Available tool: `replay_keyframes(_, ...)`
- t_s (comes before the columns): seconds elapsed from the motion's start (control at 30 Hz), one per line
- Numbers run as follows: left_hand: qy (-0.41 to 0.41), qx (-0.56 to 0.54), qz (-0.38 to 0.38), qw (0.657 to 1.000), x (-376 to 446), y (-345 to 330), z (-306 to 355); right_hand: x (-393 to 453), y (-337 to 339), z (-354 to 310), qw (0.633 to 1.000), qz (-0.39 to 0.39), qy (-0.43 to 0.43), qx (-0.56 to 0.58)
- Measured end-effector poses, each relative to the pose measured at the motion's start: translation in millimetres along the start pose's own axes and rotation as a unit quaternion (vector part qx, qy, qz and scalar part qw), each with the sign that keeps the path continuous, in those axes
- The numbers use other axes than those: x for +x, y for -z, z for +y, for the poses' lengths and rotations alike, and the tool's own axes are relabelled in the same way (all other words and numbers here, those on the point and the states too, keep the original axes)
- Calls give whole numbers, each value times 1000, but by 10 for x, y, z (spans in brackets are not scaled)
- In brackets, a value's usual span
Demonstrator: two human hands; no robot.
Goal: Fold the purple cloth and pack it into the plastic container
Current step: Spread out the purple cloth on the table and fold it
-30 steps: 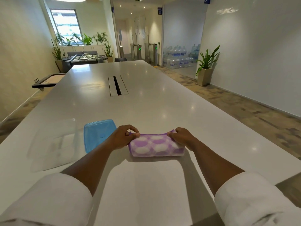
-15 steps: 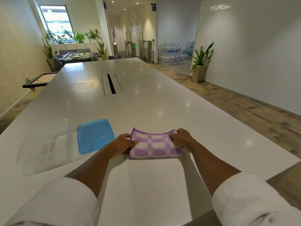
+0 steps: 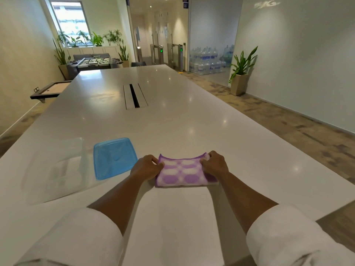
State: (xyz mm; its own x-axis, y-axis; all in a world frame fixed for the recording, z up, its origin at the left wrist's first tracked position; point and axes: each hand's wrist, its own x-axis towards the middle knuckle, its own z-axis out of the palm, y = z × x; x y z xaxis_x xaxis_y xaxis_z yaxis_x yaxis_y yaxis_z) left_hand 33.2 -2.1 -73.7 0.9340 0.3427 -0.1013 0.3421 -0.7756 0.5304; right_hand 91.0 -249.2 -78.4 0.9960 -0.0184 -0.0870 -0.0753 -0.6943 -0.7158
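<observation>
The purple cloth (image 3: 183,172), patterned with white ovals, lies folded on the white table (image 3: 172,121) just in front of me. My left hand (image 3: 147,167) pinches its left edge. My right hand (image 3: 214,164) pinches its far right corner. The far edge of the top layer curls up slightly between the hands. A clear plastic container (image 3: 55,169) stands open at the left, hard to make out against the table. Its blue lid (image 3: 114,158) lies flat between the container and my left hand.
A cable slot (image 3: 134,96) runs along the middle of the table farther out. The table's right edge drops to a carpeted floor, with a potted plant (image 3: 240,73) by the wall. A foosball table and plants stand at the far end.
The top layer of the cloth has been brought toward me and laid flatter, and both hands have shifted with it. My head has turned slightly.
</observation>
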Motion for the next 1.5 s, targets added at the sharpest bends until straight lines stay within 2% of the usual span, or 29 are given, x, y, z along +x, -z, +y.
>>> replay_keyframes(0.1, -35, -13, 91, 995, -16, -24, 83, -19, -44, -30, 999, 29, 7, -42)
replay_keyframes(0.2, -151, -5, 147, 978, -45, -64, 226, -74, -95, -121, 985, 99, 40, -134)
replay_keyframes(0.27, -212, 18, 133, 968, -69, -103, 338, -112, -145, -203, 966, 137, 98, -197)
replay_keyframes(0.33, -240, 48, 114, 963, -94, -172, 425, -138, -198, -267, 947, 145, 166, -234)
replay_keyframes(0.43, -250, 76, 87, 961, -128, -317, 471, -164, -273, -271, 925, 96, 246, -272)
replay_keyframes(0.53, -259, 93, 70, 959, -149, -431, 431, -183, -336, -196, 906, 47, 283, -312)
replay_keyframes(0.6, -265, 113, 63, 956, -160, -483, 379, -190, -376, -133, 903, 34, 283, -322)
replay_keyframes(0.83, -226, 144, 9, 963, -163, -597, 262, -153, -466, -6, 932, -22, 236, -273)
replay_keyframes(1.3, -230, 176, -2, 957, -141, -636, 227, -167, -480, 28, 944, -48, 215, -246)
replay_keyframes(1.4, -225, 148, 7, 963, -160, -604, 251, -169, -445, -12, 962, -19, 196, -188)
replay_keyframes(1.5, -237, 103, 77, 963, -201, -556, 269, -187, -370, -30, 975, 56, 156, -150)
